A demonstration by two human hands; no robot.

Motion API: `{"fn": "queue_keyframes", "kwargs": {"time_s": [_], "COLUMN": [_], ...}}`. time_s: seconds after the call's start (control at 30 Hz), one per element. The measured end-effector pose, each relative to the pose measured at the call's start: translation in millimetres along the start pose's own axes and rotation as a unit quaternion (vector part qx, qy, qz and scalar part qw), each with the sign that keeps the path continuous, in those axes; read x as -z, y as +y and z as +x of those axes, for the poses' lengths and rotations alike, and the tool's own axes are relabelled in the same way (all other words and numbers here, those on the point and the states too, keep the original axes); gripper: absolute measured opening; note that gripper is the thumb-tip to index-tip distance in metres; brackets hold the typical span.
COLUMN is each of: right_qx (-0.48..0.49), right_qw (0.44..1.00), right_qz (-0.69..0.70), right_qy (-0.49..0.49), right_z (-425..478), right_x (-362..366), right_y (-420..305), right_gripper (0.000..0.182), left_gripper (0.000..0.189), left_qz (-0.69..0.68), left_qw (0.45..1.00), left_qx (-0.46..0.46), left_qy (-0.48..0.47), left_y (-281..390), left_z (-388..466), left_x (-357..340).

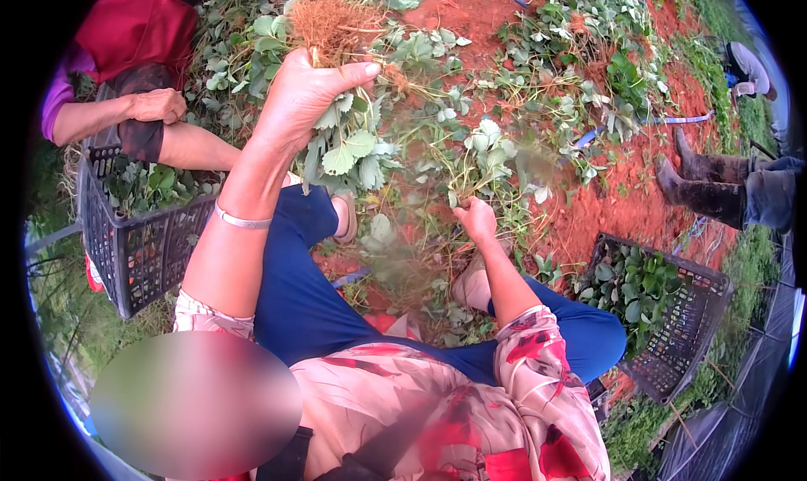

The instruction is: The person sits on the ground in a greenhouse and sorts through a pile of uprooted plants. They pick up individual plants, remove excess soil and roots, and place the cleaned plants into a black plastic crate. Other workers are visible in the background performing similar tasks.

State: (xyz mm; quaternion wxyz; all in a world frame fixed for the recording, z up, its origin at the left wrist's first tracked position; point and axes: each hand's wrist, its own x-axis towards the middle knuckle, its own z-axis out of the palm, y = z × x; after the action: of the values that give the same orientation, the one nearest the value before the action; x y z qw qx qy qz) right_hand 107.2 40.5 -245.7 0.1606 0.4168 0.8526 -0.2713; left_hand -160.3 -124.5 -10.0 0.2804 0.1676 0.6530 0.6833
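My left hand (321, 90), raised at the upper left of centre, is closed round a bundle of strawberry plants (356, 153). Its reddish-brown roots (334, 24) stick up above the fist and the green leaves hang below it. Lower and to the right, my right hand (477, 219) has thumb and fingers pinched at the stem end of a leafy strawberry plant (488, 150), over the pile on the ground. Whether that plant is lifted free of the pile cannot be told. Loose strawberry plants (567, 84) with roots lie about on the red soil (637, 185).
Left, a black plastic crate (164, 245) holds leafy plants, beside a seated person in a red vest (145, 27). Another black crate (687, 317) with plants stands at right. Someone's muddy boots (706, 188) are at the right edge. Blue straps (681, 120) lie on the soil.
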Motion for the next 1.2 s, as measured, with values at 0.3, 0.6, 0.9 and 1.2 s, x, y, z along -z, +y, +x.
{"fn": "queue_keyframes", "kwargs": {"time_s": [0.3, 0.6, 0.9, 1.2], "right_qx": [0.178, 0.139, 0.082, 0.068], "right_qw": [0.928, 0.989, 0.889, 0.797], "right_qz": [-0.258, -0.017, 0.415, 0.593], "right_qy": [-0.202, 0.046, -0.178, -0.087], "right_z": [-20, 55, 74, -12], "right_x": [25, 4, 37, 175], "right_y": [37, -72, -84, -33], "right_gripper": [0.018, 0.026, 0.012, 0.012], "left_gripper": [0.033, 0.029, 0.026, 0.035], "left_qz": [-0.008, 0.019, 0.113, 0.138], "left_qw": [0.999, 1.000, 0.993, 0.983], "left_qx": [-0.008, -0.005, -0.009, -0.073], "left_qy": [-0.032, -0.022, -0.026, -0.096], "left_y": [3, 7, -11, -16], "left_z": [-4, -12, 5, 13], "left_x": [-9, -5, 10, -41]}}
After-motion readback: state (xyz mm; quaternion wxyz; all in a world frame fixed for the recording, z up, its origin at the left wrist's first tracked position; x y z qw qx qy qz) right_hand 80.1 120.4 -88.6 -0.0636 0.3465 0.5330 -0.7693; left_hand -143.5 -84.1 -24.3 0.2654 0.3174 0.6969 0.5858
